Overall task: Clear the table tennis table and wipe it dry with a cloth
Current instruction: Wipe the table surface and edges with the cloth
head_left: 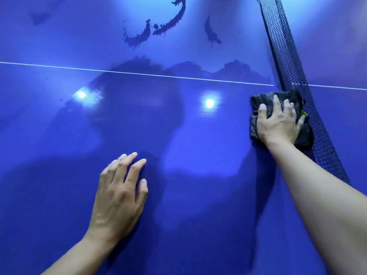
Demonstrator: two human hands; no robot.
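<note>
The blue table tennis table [59, 135] fills the view, crossed by a thin white centre line [139, 74]. My right hand [278, 124] presses flat, fingers spread, on a dark grey cloth [258, 102] that lies on the table against the foot of the net. My left hand [121, 193] rests flat on the bare surface near the front, fingers straight, holding nothing. Dark water streaks [162, 26] and a smaller wet patch [211, 31] lie on the far half of this side.
The dark mesh net [286, 50] runs from the top right down past the cloth to the right edge. A small green speck [303, 113] shows at the net beside my fingers. Two bright lamp reflections [209, 103] glare on the surface.
</note>
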